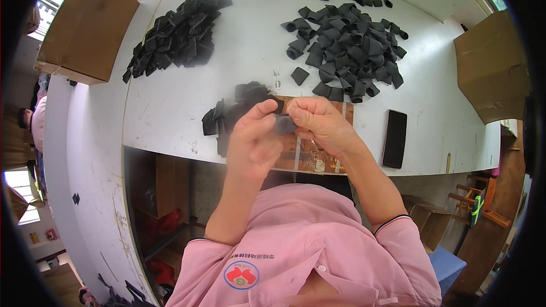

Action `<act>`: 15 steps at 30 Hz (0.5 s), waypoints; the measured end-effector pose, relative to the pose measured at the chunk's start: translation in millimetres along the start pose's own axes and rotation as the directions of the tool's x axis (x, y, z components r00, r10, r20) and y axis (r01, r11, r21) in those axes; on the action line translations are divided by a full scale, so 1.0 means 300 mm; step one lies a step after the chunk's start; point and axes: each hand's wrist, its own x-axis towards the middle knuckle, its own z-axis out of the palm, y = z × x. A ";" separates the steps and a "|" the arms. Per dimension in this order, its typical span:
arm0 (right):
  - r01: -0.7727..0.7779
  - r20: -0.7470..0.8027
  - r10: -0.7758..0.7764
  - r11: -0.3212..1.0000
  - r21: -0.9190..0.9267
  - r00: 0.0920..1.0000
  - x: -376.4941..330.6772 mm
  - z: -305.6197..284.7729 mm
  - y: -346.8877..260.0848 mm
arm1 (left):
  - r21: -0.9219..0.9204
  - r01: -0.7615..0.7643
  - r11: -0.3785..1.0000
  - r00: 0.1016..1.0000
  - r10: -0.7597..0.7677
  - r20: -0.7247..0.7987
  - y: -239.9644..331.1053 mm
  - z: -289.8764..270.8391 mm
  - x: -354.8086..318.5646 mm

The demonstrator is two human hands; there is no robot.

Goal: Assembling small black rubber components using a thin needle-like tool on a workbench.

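Observation:
Close in front of my chest, a small black piece of sheet material (pixel 285 125), perhaps fabric or foam, is between my two hands. My right hand (pixel 324 124) pinches its right side between thumb and fingers. My left hand (pixel 256 139), slightly blurred, is curled against its left side, with the index finger bent above it. Behind and beside my left hand lies a loose heap of flat black pieces (pixel 211 123), partly hidden by that hand. Beneath my hands, a worn brown board (pixel 310 156) lies at the table's near edge.
Flat black pieces form a pile (pixel 182 37) at the far left. Looped black pieces make a larger pile (pixel 352 45) at the far right. A dark phone (pixel 395 139) rests on the white table (pixel 250 40). Cardboard boxes stand left (pixel 88 23) and right (pixel 492 65).

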 end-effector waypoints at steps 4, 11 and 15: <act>0.014 -0.012 -0.014 1.000 -0.011 1.000 -0.038 0.010 0.006 | 0.348 -0.084 0.934 0.989 0.122 -0.086 -0.044 -0.025 -0.042; 0.344 -0.023 -0.725 0.354 -0.870 0.689 -0.106 0.052 -0.020 | 0.808 -0.407 -0.425 0.726 0.387 0.569 -0.025 0.076 0.021; 0.359 0.161 -0.811 0.064 -0.931 0.563 -0.097 0.078 0.008 | 0.879 -0.465 -0.107 0.768 0.445 0.460 -0.029 0.052 0.019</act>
